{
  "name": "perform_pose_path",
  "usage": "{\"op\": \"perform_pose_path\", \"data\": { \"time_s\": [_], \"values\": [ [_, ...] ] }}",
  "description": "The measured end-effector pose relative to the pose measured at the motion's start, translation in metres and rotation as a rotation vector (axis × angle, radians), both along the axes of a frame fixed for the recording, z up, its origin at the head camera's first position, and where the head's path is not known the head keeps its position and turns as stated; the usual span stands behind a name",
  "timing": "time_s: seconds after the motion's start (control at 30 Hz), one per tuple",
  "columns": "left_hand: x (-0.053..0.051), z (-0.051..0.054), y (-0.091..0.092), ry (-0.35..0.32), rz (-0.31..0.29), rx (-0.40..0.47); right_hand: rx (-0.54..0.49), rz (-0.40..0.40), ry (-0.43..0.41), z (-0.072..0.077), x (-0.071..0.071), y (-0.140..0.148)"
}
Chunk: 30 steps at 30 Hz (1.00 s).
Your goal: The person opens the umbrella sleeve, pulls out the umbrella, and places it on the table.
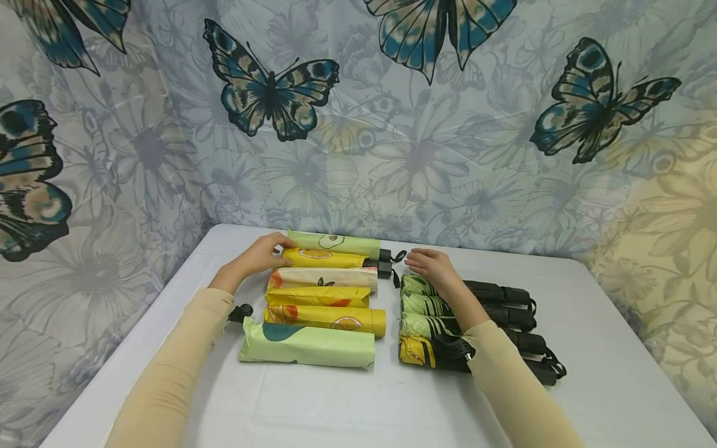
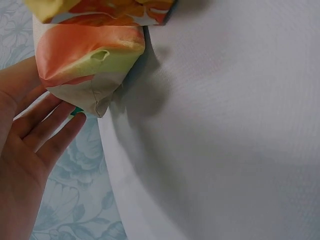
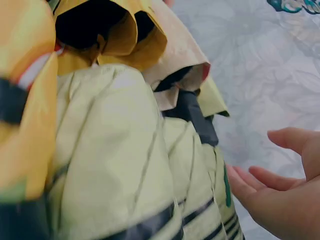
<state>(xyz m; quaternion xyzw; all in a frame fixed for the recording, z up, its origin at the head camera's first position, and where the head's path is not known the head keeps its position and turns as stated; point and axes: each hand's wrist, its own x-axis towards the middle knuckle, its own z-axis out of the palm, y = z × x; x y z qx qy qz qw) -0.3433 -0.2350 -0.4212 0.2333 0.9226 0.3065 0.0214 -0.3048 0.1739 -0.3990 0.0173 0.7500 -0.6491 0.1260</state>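
Note:
On the left of the table lies a column of umbrella sleeves: light green with an avocado (image 1: 353, 243) at the back, then yellow with orange slices (image 1: 327, 258), cream with fruit (image 1: 322, 279) and several more. My left hand (image 1: 262, 252) is at the left ends of the back sleeves, fingers extended around the yellow one. In the left wrist view its fingers lie partly behind the cream sleeve's end (image 2: 95, 50). My right hand (image 1: 434, 266), fingers relaxed and holding nothing, hovers beyond the row of folded umbrellas (image 1: 422, 305), right of the black handles (image 1: 384, 269).
Bare folded umbrellas with black ends (image 1: 506, 317) lie side by side on the right, partly behind my right forearm. A black knob (image 1: 241, 312) sticks out left of the front green sleeve (image 1: 313, 346). White cloth covers the table (image 1: 302, 410); a butterfly-patterned curtain (image 1: 358, 155) hangs behind.

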Motion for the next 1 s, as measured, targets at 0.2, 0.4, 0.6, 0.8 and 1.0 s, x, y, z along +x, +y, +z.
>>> {"op": "perform_pose_path", "data": {
  "time_s": [0.2,0.4,0.6,0.8,1.0],
  "values": [
    [-0.001,-0.002,0.001,0.003,0.002,-0.002,0.043,0.034,-0.023,0.002,-0.003,-0.015],
    [-0.001,0.001,0.002,0.003,-0.005,0.007,0.137,0.054,-0.045,0.004,-0.007,-0.027],
    [-0.001,0.0,0.001,0.011,-0.011,0.012,0.258,0.111,-0.057,0.007,-0.008,-0.036],
    [-0.002,-0.001,0.002,0.016,-0.02,0.016,0.303,0.129,-0.033,0.005,-0.011,-0.041],
    [-0.001,-0.002,0.001,-0.027,-0.011,0.015,0.451,0.13,0.022,0.0,-0.015,-0.045]
  ]
}}
